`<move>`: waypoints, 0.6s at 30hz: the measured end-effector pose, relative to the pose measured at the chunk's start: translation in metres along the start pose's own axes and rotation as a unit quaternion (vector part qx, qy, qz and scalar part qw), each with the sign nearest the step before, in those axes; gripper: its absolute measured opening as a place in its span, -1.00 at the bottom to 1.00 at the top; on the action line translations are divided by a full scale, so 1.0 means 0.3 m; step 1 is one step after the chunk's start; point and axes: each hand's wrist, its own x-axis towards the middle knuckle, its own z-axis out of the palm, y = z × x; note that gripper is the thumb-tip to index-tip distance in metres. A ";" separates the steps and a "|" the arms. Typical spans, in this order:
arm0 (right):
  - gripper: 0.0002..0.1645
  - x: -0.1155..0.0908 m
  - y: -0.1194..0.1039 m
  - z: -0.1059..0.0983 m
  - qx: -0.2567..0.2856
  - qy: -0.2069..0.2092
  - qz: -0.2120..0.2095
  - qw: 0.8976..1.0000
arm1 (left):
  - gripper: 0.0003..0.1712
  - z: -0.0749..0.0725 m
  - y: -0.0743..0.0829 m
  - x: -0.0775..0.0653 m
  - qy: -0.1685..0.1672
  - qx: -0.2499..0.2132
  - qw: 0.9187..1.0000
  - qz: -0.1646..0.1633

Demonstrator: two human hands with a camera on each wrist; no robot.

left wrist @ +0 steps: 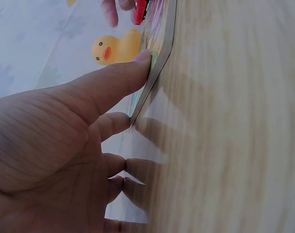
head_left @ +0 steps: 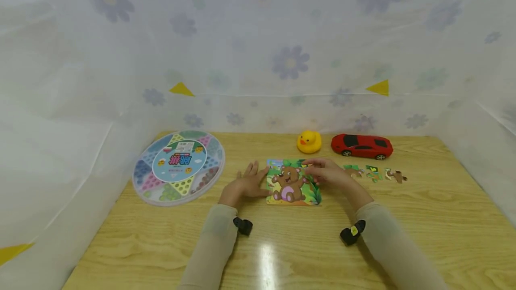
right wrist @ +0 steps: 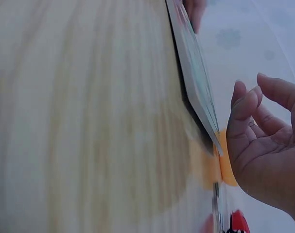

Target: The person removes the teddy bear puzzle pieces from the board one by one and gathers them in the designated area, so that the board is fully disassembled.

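A bear jigsaw puzzle (head_left: 288, 187) lies flat on the wooden table in the head view, showing a brown bear against green leaves. Along its left edge is my left hand (head_left: 247, 183), fingers spread. In the left wrist view, the thumb (left wrist: 118, 85) rests on the board's rim and the index fingertip touches its corner. My right hand (head_left: 328, 172) hovers over the puzzle's upper right part, covering some of it. Its fingers are loosely bent, with nothing visible between thumb and fingertips in the right wrist view. Loose jigsaw pieces (head_left: 372, 172) lie right of that hand.
Behind the puzzle stand a yellow rubber duck (head_left: 309, 142) and a red toy car (head_left: 362, 146). A round Chinese checkers set (head_left: 178, 167) in a clear case lies at the left. White flower-patterned sheeting (head_left: 258, 57) encloses the table's back and sides.
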 end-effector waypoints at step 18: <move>-0.48 0.071 0.023 0.059 -0.068 -0.018 0.005 0.997 | -0.03 -0.005 0.006 -0.005 -0.003 -0.008 1.000 -0.006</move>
